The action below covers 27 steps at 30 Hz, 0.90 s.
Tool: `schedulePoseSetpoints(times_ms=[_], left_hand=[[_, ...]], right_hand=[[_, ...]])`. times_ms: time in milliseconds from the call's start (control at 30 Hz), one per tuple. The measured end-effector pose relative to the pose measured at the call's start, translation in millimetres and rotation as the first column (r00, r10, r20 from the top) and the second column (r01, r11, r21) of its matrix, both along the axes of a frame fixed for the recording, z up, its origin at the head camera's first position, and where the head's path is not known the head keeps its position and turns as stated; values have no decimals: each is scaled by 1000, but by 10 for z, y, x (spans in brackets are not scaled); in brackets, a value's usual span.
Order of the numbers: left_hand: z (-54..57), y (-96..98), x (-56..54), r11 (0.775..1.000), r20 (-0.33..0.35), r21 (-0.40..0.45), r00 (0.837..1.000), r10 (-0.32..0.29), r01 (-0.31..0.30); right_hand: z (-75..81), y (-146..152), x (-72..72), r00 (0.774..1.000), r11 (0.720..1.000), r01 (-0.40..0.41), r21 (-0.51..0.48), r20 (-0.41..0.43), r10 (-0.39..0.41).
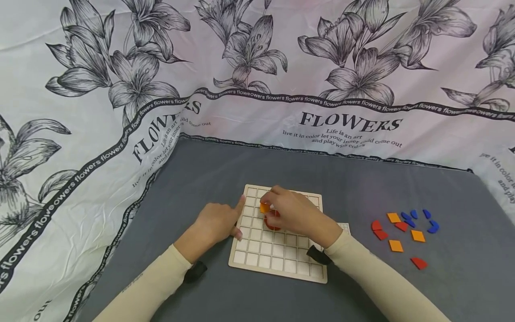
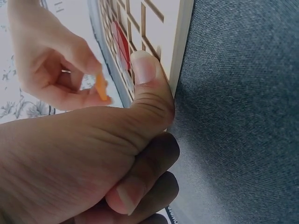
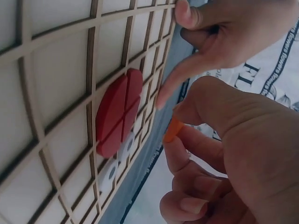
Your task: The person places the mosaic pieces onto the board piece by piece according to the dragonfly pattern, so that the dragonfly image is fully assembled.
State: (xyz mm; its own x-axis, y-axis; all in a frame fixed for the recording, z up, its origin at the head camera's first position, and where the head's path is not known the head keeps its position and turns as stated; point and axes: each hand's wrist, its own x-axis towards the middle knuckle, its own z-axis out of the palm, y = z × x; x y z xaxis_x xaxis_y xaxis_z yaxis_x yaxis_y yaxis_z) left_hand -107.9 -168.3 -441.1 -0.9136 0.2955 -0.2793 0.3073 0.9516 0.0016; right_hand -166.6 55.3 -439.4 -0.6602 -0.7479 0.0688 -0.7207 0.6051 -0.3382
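Note:
A light wooden grid board lies on the grey table. My left hand rests against its left side, thumb pressing the rim and index finger stretched along the edge, the other fingers curled. Over the board, my right hand pinches a small orange square tile between thumb and fingertips; the tile is tilted and off the grid. Below it, red quarter pieces form a round shape in the squares, partly covered by the right hand in the head view. Beside them are white pieces with grey dots.
Loose orange tiles, red pieces and blue pieces lie scattered to the right. A second light board's corner shows beyond the right wrist. Flower-printed cloth hangs behind and left of the table.

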Motion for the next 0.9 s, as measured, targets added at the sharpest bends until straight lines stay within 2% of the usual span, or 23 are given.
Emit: schedulePoseSetpoints(times_ms=[233,900], left_hand=[[-6,-6,-7,1000,-1,-4,1000,-4,4],[4,12,-13,1000,2,-29,1000,3,-3]], right_hand=[[-67,-112,-24,999,997,-15,74,-36,18],[-155,-216,-5,993,992,-24,125,-115,39]])
